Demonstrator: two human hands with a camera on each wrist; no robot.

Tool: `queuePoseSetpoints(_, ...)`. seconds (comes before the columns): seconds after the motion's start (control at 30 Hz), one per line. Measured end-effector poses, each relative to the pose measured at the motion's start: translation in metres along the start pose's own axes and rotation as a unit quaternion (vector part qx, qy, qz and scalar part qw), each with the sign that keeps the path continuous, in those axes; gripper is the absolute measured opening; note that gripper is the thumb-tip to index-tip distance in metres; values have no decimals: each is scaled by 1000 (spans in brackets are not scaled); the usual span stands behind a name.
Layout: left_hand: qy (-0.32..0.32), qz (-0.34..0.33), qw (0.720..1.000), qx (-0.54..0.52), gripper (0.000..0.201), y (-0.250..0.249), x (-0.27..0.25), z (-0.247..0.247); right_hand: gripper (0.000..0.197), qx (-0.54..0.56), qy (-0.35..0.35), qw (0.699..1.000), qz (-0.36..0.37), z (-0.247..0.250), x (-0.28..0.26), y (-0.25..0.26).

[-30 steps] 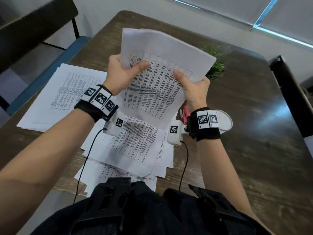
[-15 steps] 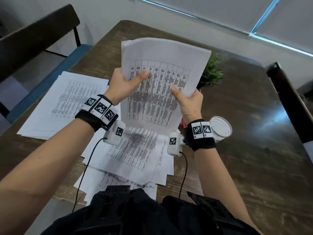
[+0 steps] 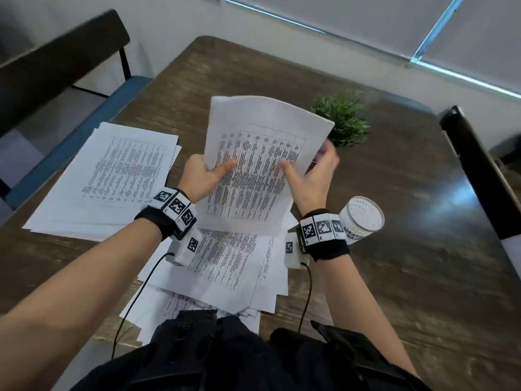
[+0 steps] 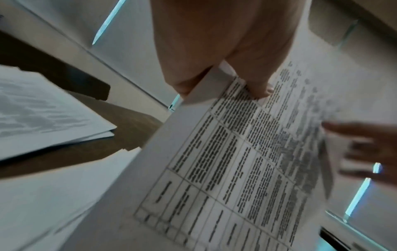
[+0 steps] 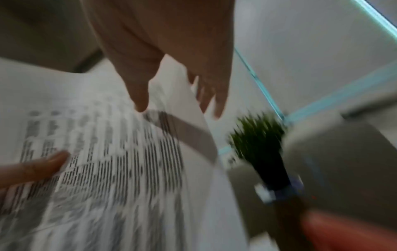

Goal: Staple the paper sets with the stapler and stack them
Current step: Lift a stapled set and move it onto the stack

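I hold a set of printed sheets [image 3: 253,170] upright above the table. My left hand [image 3: 208,173] pinches its left edge, thumb on the printed face, as the left wrist view shows for the sheets [image 4: 225,161]. My right hand [image 3: 310,170] is at the right edge with fingers spread and blurred; in the right wrist view its thumb and fingers [image 5: 178,95] stand straight on either side of the paper edge without gripping. A blurred red shape [image 5: 343,229] lies low at the right; whether it is the stapler I cannot tell.
A stack of printed sets [image 3: 112,176] lies at the left of the wooden table [image 3: 423,263]. Loose sheets [image 3: 225,263] are spread beneath my wrists. A white cup [image 3: 363,218] stands beside my right wrist, a small green plant [image 3: 342,119] behind the paper. Dark chairs flank the table.
The paper set has come down and away from me. My right hand, which pinched the right edge, has loosened and spread its fingers. The left hand keeps its hold.
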State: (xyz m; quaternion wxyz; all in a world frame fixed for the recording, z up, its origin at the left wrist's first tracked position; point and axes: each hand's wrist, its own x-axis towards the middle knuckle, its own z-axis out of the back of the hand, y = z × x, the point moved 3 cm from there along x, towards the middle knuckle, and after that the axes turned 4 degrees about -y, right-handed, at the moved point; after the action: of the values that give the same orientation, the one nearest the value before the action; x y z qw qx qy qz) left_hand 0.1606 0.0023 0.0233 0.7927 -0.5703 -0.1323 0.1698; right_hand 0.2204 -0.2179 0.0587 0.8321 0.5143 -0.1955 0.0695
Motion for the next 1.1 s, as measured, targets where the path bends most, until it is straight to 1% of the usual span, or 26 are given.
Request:
queuePoseSetpoints(0.03, 5, -13, 1000, 7, 30, -4, 0, 0, 87, -51, -56, 993, 85, 8, 4, 15)
queuePoseSetpoints(0.07, 7, -30, 999, 17, 25, -9, 0, 0, 91, -87, -98, 977, 168, 15, 7, 35)
queuePoseSetpoints(0.1, 10, -48, 998, 40, 23, -15, 0, 0, 91, -113, -111, 959, 235, 19, 9, 54)
queuePoseSetpoints(0.13, 17, -69, 995, 68, 25, -22, 0, -2, 88, -136, -94, 945, 281, 21, 12, 70)
queuePoseSetpoints(0.17, 27, -84, 991, 102, 28, -30, 0, -4, 82, -153, -56, 937, 308, 20, 16, 83)
queuePoseSetpoints(0.2, 32, -100, 985, 135, 33, -37, -1, -7, 72, -155, -9, 935, 318, 17, 20, 88)
queuePoseSetpoints(0.23, 35, -108, 980, 161, 38, -43, 0, -9, 60, -131, 36, 938, 319, 17, 23, 92)
queuePoseSetpoints(0.27, 37, -116, 977, 176, 41, -46, 1, -10, 44, -84, 69, 944, 313, 18, 27, 93)
queuePoseSetpoints(0.3, 50, -114, 978, 168, 41, -47, 2, -10, 30, -30, 84, 950, 299, 19, 31, 92)
queuePoseSetpoints(0.33, 70, -105, 981, 148, 39, -45, 4, -9, 21, 13, 81, 957, 279, 22, 33, 89)
queuePoseSetpoints(0.4, 110, -78, 986, 100, 30, -39, 6, -5, 15, 55, 42, 971, 229, 29, 38, 78)
queuePoseSetpoints(0.47, 120, -46, 988, 81, 20, -30, 8, 3, 17, 85, -3, 984, 155, 40, 45, 60)
queuePoseSetpoints(0.57, 89, -9, 995, 41, 12, -15, 15, 23, 22, 118, -37, 992, 29, 57, 55, 21)
queuePoseSetpoints(0.67, 12, 9, 999, -46, 12, -5, 17, 37, 26, 132, -67, 989, -19, 68, 54, -10)
queuePoseSetpoints(0.73, -27, 32, 990, -133, 10, 2, 16, 38, 30, 160, -81, 983, -44, 69, 47, -24)
queuePoseSetpoints(0.8, -24, 53, 982, -181, 5, 10, 15, 35, 29, 183, -97, 976, -73, 65, 39, -30)
queuePoseSetpoints(0.83, -13, 60, 983, -176, 12, 16, 15, 31, 25, 197, -102, 971, -92, 63, 35, -32)
queuePoseSetpoints(0.9, 7, 72, 987, -145, 25, 23, 13, 23, 19, 233, -103, 958, -131, 58, 28, -32)
queuePoseSetpoints(0.93, 4, 77, 989, -129, 26, 25, 11, 20, 15, 244, -97, 954, -142, 56, 24, -30)
queuePoseSetpoints(1.0, -10, 75, 991, -110, 25, 25, 10, 15, 11, 243, -60, 955, -156, 50, 18, -33)
queuePoseSetpoints(1.07, -22, 67, 991, -111, 29, 24, 9, 14, 26, 238, -5, 958, -158, 45, 12, -34)
queuePoseSetpoints(1.1, -22, 66, 991, -114, 26, 24, 8, 15, 35, 231, 20, 959, -162, 42, 9, -37)
